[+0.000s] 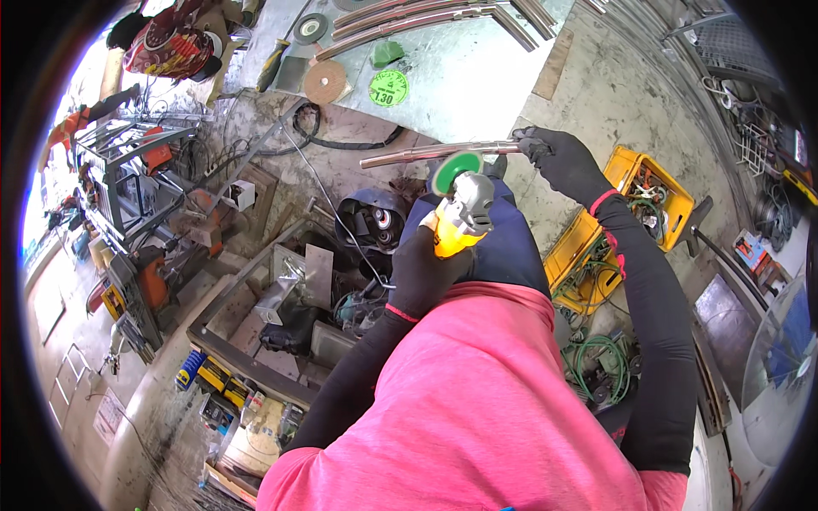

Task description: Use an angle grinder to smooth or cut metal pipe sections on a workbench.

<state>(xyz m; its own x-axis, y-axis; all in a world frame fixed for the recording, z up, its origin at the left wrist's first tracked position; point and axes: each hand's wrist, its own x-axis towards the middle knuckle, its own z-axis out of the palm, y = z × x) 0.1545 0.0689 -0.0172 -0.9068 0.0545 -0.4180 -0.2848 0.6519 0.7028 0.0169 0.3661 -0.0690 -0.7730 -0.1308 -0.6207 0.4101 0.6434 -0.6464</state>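
My left hand [423, 271], in a black glove, is closed around the yellow body of an angle grinder [461, 223] in front of my lap. A green disc [464, 164] is fitted on its grey head. Just beyond the disc lies a slim, shiny metal bar [400, 157], pointing left. My right hand [564, 162], also gloved in black, grips the bar's right end with bent fingers. In this view the disc overlaps the bar's near edge; whether they touch I cannot tell. The fingers under the grinder are partly hidden.
On the metal-topped table [477, 81] lie long metal strips [400, 30], a brown disc [325, 82] and a green round label [388, 88]. Yellow crates [588, 255] stand at my right. A cable [328, 196] runs at left, near a scrap-filled frame [213, 319]. Another person [170, 47] crouches at the far left.
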